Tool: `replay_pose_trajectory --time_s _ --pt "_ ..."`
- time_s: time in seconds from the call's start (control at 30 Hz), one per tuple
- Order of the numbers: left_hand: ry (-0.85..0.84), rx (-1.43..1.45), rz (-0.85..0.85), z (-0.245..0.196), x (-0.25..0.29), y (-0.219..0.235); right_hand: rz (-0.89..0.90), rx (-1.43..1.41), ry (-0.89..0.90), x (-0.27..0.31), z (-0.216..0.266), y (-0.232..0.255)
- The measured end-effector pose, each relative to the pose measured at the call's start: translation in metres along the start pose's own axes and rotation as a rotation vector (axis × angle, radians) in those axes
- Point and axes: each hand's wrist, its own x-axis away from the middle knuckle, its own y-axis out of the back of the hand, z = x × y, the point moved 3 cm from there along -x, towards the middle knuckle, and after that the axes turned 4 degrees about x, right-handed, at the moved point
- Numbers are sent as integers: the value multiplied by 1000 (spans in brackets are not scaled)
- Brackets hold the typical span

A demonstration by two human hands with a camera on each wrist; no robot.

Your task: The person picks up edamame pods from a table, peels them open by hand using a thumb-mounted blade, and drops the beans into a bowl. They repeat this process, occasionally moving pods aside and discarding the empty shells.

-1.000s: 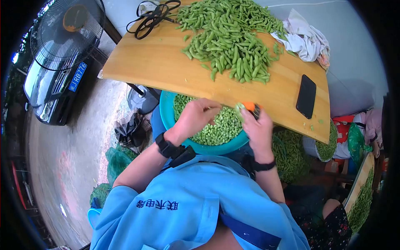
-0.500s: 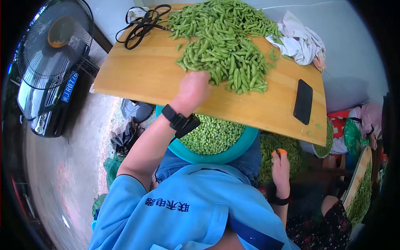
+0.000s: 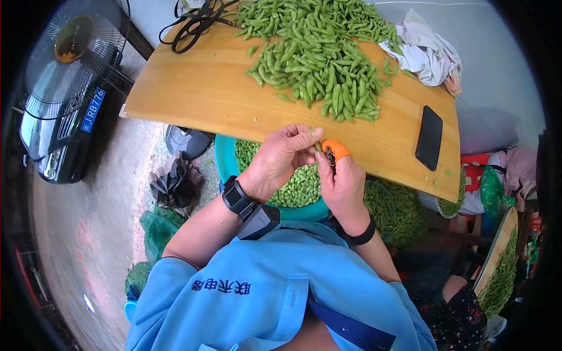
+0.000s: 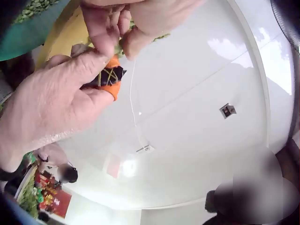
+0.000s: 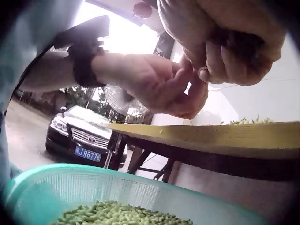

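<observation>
Over the turquoise basin (image 3: 225, 158) of shelled green soybeans (image 3: 298, 187), both hands meet at the fingertips. My left hand (image 3: 278, 161) pinches a green soybean pod (image 4: 161, 36) between thumb and fingers; most of the pod is hidden by them. From the other side my right hand (image 3: 345, 187) grips the pod's near end. An orange finger cover (image 3: 336, 148) wraps a finger of the right hand, with a dark piece tied on it by crossed yellowish bands in the left wrist view. Just beyond the hands runs the front edge of the wooden table (image 3: 187, 88).
A heap of soybean pods (image 3: 322, 58) lies on the table, with a black phone (image 3: 429, 137), a white cloth (image 3: 427, 50) and a dark cord (image 3: 199, 23). More pods (image 3: 398, 216) stand below at right. A fan (image 3: 76, 50) and a car (image 3: 64, 140) are at left.
My left hand reached to the pod heap and came back over the basin with a pod. The right hand dropped low to the right, then rose to meet it.
</observation>
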Motion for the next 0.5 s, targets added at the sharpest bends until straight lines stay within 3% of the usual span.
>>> replay_pose_trajectory --time_s 0.07,0.13,0.17,0.23,0.37,0.43,0.5 --pt "9 -7 31 2 4 -6 36 -74 -44 6 -5 -1" --pt "4 -38 -70 -1 11 -20 16 -379 -235 11 -15 -3" --pt "10 -39 -64 1 10 -19 10 -373 -240 11 -17 -1" --pt "3 -196 21 1 10 -16 111 -604 -417 14 -20 -3" --pt "-92 -287 75 -4 9 -13 196 -628 -493 17 -18 4" --pt "-80 -177 -17 -2 7 -8 241 -1008 -774 19 -8 12" --pt "-73 -141 -10 3 7 -6 248 -937 -742 23 -6 10"
